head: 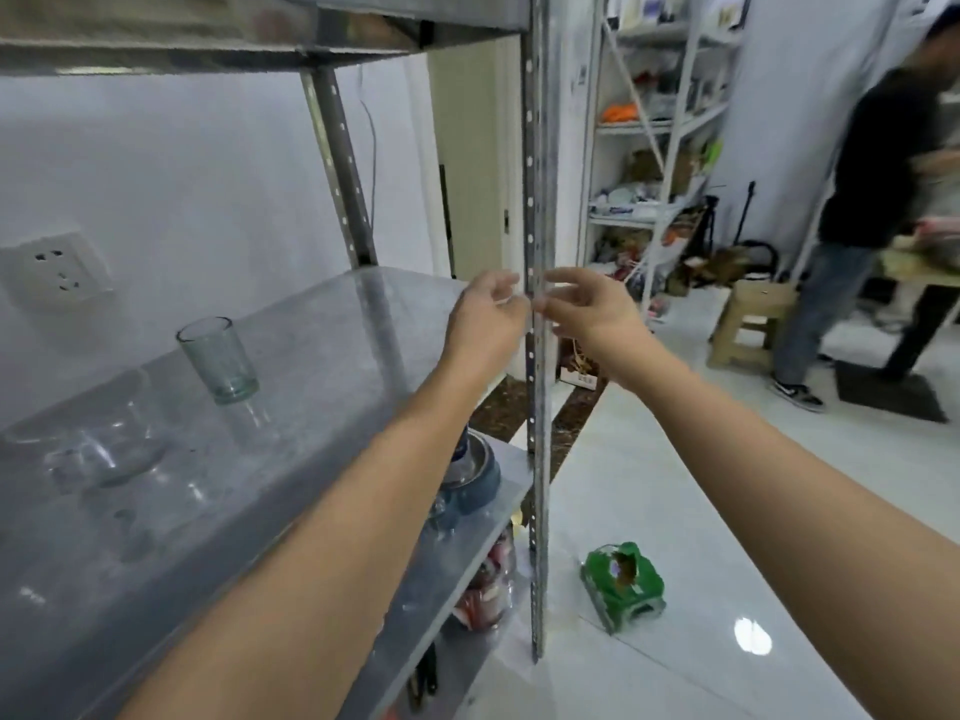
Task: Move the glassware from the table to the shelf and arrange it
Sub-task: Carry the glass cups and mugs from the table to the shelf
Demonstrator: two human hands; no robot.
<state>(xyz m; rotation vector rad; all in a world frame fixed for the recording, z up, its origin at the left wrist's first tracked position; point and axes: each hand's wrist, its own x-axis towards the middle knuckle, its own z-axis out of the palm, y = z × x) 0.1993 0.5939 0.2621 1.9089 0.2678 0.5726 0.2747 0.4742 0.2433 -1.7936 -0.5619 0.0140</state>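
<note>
Glassware is found on the steel shelf (pixel 322 324): a green-tinted tumbler (pixel 218 356) is stood upright toward 9 o'clock in the view, and a clear, low vessel (pixel 98 444) is set apart from it toward 8 o'clock, its outline hard to read against the reflective metal. No table is shown. Both hands are raised near the centre, on either side of the perforated upright post (pixel 537 200): the left hand (pixel 488 317) at 9 o'clock of the post, the right hand (pixel 587 309) at 3 o'clock. Their fingers are loosely curved and relaxed, and nothing is seen held in them. The tumbler is judged light, rigid, smooth and breakable, with a thick base that should keep its weight low. It is best taken round the mid-wall, thumb opposed to fingers, rather than by the rim, and set down gently, since glass on bare steel is likely to slide or chip. The clear vessel is better cradled from beneath or taken at both sides, its thinner wall being judged the more fragile.
</note>
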